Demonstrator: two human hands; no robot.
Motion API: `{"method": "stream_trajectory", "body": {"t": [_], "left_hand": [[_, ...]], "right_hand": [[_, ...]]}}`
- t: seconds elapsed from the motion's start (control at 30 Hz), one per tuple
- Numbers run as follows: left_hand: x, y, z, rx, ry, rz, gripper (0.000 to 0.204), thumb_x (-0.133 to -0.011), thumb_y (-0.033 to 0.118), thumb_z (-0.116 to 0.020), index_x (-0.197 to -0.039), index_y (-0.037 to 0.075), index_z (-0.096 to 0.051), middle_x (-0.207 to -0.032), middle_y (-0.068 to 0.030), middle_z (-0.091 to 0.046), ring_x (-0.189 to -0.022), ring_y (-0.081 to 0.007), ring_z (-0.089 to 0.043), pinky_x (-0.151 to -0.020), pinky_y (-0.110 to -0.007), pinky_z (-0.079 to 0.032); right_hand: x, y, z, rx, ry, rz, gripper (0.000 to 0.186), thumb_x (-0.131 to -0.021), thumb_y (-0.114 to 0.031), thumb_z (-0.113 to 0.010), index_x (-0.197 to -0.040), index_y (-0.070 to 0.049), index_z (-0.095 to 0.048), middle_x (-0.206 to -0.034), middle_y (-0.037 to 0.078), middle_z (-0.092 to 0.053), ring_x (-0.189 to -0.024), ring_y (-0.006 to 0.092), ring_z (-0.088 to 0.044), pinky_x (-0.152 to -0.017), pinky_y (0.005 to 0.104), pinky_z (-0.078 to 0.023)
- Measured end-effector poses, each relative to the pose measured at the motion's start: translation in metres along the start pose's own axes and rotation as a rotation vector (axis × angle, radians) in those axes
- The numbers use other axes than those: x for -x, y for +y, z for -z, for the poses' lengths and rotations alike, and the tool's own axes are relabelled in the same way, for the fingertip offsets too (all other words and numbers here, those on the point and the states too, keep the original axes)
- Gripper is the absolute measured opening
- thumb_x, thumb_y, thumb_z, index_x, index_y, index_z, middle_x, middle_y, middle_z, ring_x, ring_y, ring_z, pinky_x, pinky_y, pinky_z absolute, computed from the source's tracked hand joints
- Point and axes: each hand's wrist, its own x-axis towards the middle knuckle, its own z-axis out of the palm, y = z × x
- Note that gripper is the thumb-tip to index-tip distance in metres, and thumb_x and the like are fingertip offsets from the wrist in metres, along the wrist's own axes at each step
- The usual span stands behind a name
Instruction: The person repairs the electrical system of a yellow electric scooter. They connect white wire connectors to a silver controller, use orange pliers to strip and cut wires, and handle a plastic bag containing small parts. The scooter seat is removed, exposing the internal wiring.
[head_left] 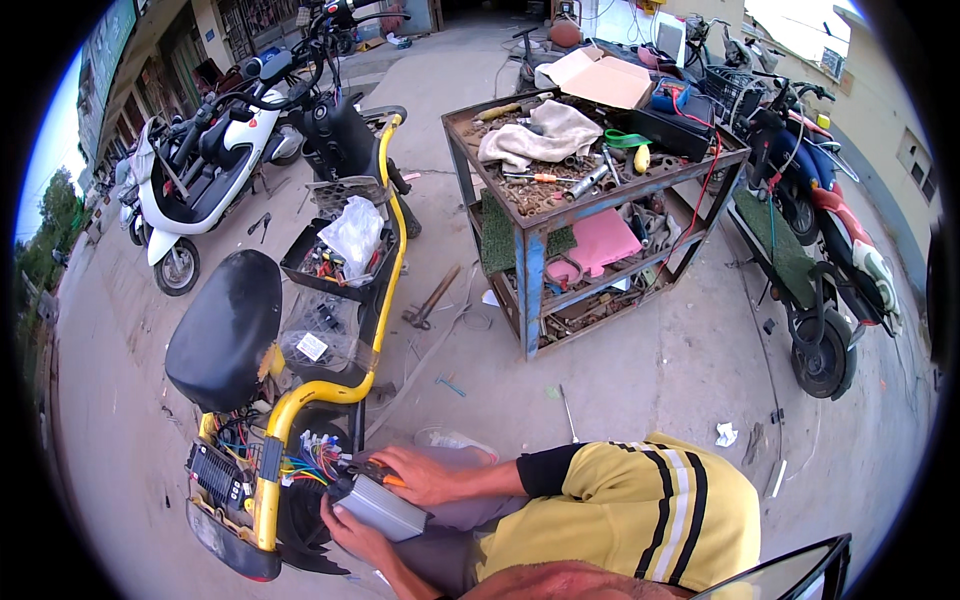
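L hand (352, 532) cups the grey controller box (381, 508) from below, fingers curled on its near edge. R hand (425, 474) lies on the box top, fingers pressed together, tips by the coloured wires (312, 458) at the yellow frame (300, 400).

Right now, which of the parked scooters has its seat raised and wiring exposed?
The yellow-framed scooter beside the hands; the white scooter and the red scooter stand closed.

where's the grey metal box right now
In the head view it sits low and left of centre: the grey metal box is held between both hands, beside the yellow scooter frame and its bundle of coloured wires.
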Motion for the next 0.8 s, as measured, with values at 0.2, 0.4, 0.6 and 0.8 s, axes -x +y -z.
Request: {"method": "stream_trajectory", "body": {"t": [0.2, 0.4, 0.6, 0.8], "left_hand": [[-0.004, -0.025, 0.002, 0.073, -0.017, -0.014, 0.045, -0.109, 0.025, -0.041, -0.137, -0.008, -0.056, -0.132, -0.0260, -0.062, -0.116, -0.0354, -0.061, -0.103, -0.043, -0.045], [-0.005, -0.022, -0.004, 0.124, -0.041, -0.053, 0.047, -0.110, 0.029, -0.041, -0.137, -0.008, -0.055, -0.131, -0.0249, -0.062, -0.114, -0.0341, -0.061, -0.102, -0.043, -0.046], [-0.004, -0.032, -0.013, 0.296, 0.002, -0.013, 0.048, -0.110, 0.030, -0.042, -0.136, -0.009, -0.055, -0.130, -0.0255, -0.062, -0.113, -0.0328, -0.061, -0.100, -0.044, -0.049], [-0.012, -0.056, -0.015, 0.297, 0.000, -0.080, 0.050, -0.110, 0.031, -0.042, -0.135, -0.010, -0.055, -0.130, -0.0264, -0.061, -0.113, -0.0332, -0.061, -0.099, -0.044, -0.049]], "right_hand": [[0.002, 0.000, 0.002, 0.019, -0.039, 0.002, 0.056, -0.093, -0.019, -0.066, -0.142, -0.002, -0.044, -0.121, 0.021, -0.053, -0.114, 0.0402, -0.054, -0.099, 0.0469, -0.046], [0.005, 0.003, 0.007, 0.035, 0.004, 0.050, 0.056, -0.093, -0.019, -0.067, -0.141, -0.001, -0.044, -0.121, 0.021, -0.052, -0.113, 0.0407, -0.054, -0.098, 0.0472, -0.045], [0.008, -0.005, 0.014, 0.111, 0.015, 0.118, 0.052, -0.095, -0.024, -0.066, -0.138, -0.002, -0.047, -0.121, 0.019, -0.052, -0.112, 0.0389, -0.053, -0.097, 0.0465, -0.045], [0.012, -0.009, 0.020, 0.094, 0.046, 0.106, 0.052, -0.094, -0.024, -0.065, -0.138, -0.003, -0.047, -0.122, 0.019, -0.053, -0.114, 0.0389, -0.053, -0.098, 0.0476, -0.043]]}}
